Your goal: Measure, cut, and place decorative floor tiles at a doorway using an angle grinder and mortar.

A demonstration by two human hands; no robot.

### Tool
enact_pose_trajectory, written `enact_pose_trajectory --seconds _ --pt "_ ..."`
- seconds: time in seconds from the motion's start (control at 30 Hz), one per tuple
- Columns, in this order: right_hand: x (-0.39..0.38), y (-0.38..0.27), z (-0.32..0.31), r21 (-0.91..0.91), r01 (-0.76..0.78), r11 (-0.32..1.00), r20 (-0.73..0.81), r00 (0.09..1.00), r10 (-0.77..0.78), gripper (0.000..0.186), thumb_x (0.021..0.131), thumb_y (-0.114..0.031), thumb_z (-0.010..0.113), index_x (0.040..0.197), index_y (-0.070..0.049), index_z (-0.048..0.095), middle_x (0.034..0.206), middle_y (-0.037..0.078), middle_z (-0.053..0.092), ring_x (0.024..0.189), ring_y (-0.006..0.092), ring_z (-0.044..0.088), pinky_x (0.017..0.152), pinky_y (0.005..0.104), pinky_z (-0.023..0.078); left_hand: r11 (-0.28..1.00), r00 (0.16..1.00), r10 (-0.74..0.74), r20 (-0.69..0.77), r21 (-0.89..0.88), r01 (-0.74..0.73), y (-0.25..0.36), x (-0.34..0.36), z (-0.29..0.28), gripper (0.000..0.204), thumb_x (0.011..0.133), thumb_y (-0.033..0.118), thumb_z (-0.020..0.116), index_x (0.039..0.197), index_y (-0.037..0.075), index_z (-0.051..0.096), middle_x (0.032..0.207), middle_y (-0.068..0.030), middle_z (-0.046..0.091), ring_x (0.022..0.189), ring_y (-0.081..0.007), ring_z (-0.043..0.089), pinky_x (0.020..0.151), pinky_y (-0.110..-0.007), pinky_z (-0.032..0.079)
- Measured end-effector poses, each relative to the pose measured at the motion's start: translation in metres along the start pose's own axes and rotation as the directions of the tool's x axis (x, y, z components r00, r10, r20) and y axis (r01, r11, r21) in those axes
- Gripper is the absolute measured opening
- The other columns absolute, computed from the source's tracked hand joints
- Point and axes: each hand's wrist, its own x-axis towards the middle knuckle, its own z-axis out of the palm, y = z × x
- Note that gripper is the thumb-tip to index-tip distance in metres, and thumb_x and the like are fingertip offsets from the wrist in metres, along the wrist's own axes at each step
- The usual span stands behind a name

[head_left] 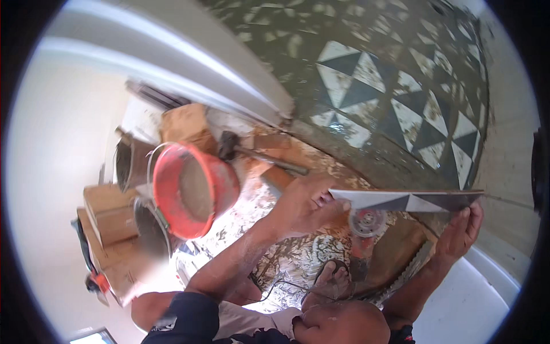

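A narrow strip of patterned tile [401,202], white with grey triangles, is held level in front of me, its long edge towards my face. My left hand [306,203] pinches its left end between thumb and fingers. At the other end, the fingertips of my right hand [458,234] grip the tile from below. Just under the tile, nearer the left hand, shows the round disc [367,222] of what looks like an angle grinder, with a red part beneath it. Neither hand touches that tool. A thin dark cord [286,282] runs by my sandalled foot [327,278].
Beyond a threshold, a wet, muddy floor [344,103] carries white and grey triangle-patterned tiles. To the left stand a red bucket [228,183] of greyish material, a mallet [228,146] and cardboard boxes [112,215]. A white door frame [240,63] rises far left; a wall [510,103] bounds the right.
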Motion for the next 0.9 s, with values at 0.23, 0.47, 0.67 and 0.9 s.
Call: enact_pose_trajectory --seconds 0.23,0.47,0.67,0.9 --pt "-0.01 -0.072 0.072 0.246 -0.089 0.965 0.444 0.895 -0.03 0.026 0.105 -0.018 0.058 0.122 0.002 0.056 0.113 0.01 0.062 0.104 0.0163 0.057 0.098 0.0318 0.043 0.987 0.968 -0.055 0.245 -0.136 0.091 0.05 -0.101 -0.091 0.028 0.095 0.029 0.077 0.101 0.002 0.073 0.087 -0.0091 0.072 0.077 -0.0196 0.068 0.067 -0.033 0.052" --pt "-0.067 -0.151 0.213 0.137 -0.02 0.99 0.805 0.584 -0.1 0.012 0.103 -0.008 0.059 0.111 0.0 0.062 0.101 0.002 0.062 0.089 0.0079 0.056 0.078 0.022 0.044 0.968 0.958 -0.061 0.281 0.252 -0.013 0.043 -0.188 -0.154 0.027 0.097 0.027 0.071 0.094 0.001 0.068 0.083 -0.0143 0.069 0.075 -0.0321 0.068 0.068 -0.042 0.052" --pt "-0.079 -0.167 0.226 0.131 -0.246 0.96 0.727 0.683 0.076 0.013 0.1 -0.012 0.067 0.11 -0.003 0.066 0.09 -0.003 0.063 0.082 0.0028 0.055 0.071 0.0188 0.043 0.967 0.958 -0.237 -0.163 0.054 0.248 0.041 -0.201 -0.181 0.019 0.097 0.018 0.073 0.09 0.001 0.067 0.08 -0.0037 0.067 0.071 -0.0107 0.061 0.063 -0.028 0.048" --pt "-0.048 -0.077 0.095 -0.187 -0.223 0.957 0.309 0.911 0.272 0.014 0.098 -0.02 0.072 0.102 -0.007 0.067 0.083 -0.007 0.06 0.073 0.0022 0.052 0.064 0.0202 0.041 0.959 0.972 -0.201 -0.121 -0.227 0.17 0.042 -0.022 -0.123 0.029 0.091 0.02 0.08 0.107 0.001 0.065 0.09 -0.0004 0.066 0.076 -0.0068 0.059 0.068 -0.023 0.049"
